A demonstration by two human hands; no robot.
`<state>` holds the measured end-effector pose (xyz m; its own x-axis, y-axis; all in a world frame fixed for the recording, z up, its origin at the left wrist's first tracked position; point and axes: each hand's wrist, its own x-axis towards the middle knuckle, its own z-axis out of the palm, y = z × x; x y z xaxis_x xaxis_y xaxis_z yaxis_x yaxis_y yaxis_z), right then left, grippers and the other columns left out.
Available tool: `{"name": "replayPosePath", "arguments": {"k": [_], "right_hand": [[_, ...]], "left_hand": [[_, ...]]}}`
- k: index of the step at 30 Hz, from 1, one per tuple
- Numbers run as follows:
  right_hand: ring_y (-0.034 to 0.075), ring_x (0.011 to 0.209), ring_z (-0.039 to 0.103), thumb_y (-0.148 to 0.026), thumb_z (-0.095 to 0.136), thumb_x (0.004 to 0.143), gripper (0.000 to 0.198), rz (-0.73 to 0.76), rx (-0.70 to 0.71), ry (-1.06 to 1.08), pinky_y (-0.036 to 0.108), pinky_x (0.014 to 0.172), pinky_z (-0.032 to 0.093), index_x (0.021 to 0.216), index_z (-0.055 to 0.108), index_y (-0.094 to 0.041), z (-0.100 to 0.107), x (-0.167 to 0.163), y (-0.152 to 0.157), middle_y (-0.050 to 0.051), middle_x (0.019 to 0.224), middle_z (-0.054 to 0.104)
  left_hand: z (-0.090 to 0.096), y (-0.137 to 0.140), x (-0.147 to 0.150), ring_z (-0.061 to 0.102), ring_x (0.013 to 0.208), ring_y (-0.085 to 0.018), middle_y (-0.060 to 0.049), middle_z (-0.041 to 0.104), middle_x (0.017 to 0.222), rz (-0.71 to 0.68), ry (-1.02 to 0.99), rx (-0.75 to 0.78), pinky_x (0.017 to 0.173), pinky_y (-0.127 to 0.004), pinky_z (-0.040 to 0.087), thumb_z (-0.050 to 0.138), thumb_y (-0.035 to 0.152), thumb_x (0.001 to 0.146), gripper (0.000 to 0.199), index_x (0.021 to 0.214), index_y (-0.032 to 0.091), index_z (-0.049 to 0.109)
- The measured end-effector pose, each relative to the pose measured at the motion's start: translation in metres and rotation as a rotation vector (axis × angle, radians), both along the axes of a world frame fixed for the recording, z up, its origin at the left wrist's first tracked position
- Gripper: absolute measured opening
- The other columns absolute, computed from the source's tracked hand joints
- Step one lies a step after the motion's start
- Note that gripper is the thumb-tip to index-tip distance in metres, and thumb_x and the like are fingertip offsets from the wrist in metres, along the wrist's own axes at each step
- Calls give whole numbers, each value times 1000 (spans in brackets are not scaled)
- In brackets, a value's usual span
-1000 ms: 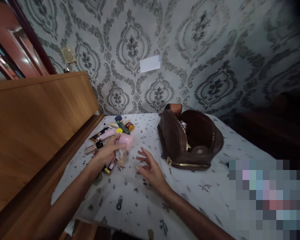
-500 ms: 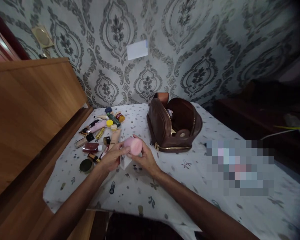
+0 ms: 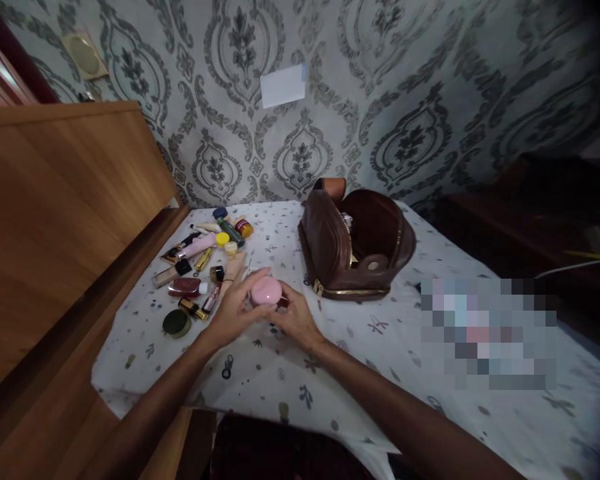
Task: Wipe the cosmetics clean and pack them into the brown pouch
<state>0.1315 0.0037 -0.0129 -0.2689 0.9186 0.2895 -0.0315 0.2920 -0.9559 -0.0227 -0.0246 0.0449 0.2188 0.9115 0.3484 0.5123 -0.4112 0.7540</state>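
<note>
A pink round-topped container (image 3: 266, 292), perhaps a cosmetic jar, is between my two hands, its smooth glossy top facing up. My left hand (image 3: 236, 308) wraps it from the left, thumb along the near side and fingers behind. From the right, my right hand (image 3: 296, 319) closes on its side with bent fingers. Something small and dark red shows by the right fingertips, too little to name. Just beyond my left hand lies a beige tube (image 3: 233, 267), partly covered by it. A dark round jar (image 3: 176, 323) and a small gold-and-black bottle (image 3: 193, 309) lie to the left.
An unzipped brown leather bag (image 3: 325, 233) stands behind and right of my hands. Several cosmetics, among them a dark red bottle (image 3: 185, 287) and a green bottle (image 3: 231, 231), cover the table's left. A wooden cabinet (image 3: 70, 200) borders that side; a blurred patch (image 3: 480, 333) lies right.
The pink container has turned so its rounded top faces up. My left hand has shifted its hold around it. The white piece hanging beneath it no longer shows. The view has shifted slightly.
</note>
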Motion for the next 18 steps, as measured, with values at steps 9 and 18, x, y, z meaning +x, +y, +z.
{"name": "replayPosePath", "arguments": {"k": [9, 18], "right_hand": [[18, 81, 61, -31, 75, 61, 44, -100, -20, 90, 29, 72, 52, 96, 51, -21, -5, -1, 3, 3, 93, 63], [18, 85, 61, -27, 69, 65, 40, -7, 67, 3, 29, 75, 51, 101, 53, -20, -9, 0, 1, 3, 97, 64]], "left_hand": [[-20, -11, 13, 60, 113, -23, -8, 66, 120, 213, 142, 340, 98, -39, 49, 66, 30, 88, 37, 124, 21, 58], [-15, -7, -1, 51, 129, -23, -11, 58, 135, -74, 371, 435, 107, -44, 45, 55, 26, 95, 41, 136, 23, 49]]}}
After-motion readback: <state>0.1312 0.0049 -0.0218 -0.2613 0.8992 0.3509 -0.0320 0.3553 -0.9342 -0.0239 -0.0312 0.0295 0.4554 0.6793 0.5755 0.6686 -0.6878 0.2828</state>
